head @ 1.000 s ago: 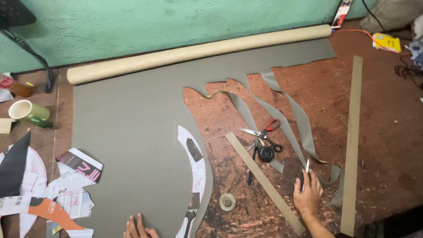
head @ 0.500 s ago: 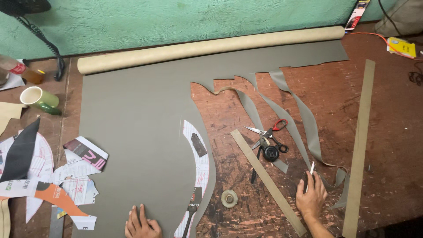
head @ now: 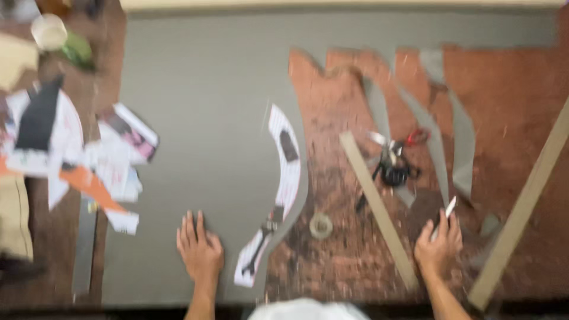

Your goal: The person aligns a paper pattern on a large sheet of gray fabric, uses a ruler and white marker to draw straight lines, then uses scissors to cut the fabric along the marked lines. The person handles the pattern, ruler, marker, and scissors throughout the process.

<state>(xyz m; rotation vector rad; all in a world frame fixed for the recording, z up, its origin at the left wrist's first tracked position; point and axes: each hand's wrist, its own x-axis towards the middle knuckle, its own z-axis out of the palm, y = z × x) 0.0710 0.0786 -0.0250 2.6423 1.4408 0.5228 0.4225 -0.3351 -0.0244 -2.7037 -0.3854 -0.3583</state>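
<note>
My left hand [head: 199, 252] lies flat, fingers apart, on a large grey sheet [head: 201, 118] spread over the floor. Just to its right a curved paper template [head: 280, 184] rests along the sheet's cut edge. My right hand [head: 438, 248] rests on the brown floor and holds a thin white stick, like chalk or a pencil [head: 449, 208]. A long tan wooden strip [head: 377, 207] lies slanted just left of that hand. The view is blurred.
Red-handled scissors and a black tool [head: 396, 160] lie among grey offcut strips [head: 456, 142]. A tape roll [head: 320, 226] sits near the template. Another long wooden strip [head: 527, 201] lies at right. Paper scraps [head: 77, 160] and a cup [head: 48, 31] are at left.
The view has moved in and down, so the cardboard roll is now at the top edge. My left hand has come fully into view on the grey sheet. My right hand stays put.
</note>
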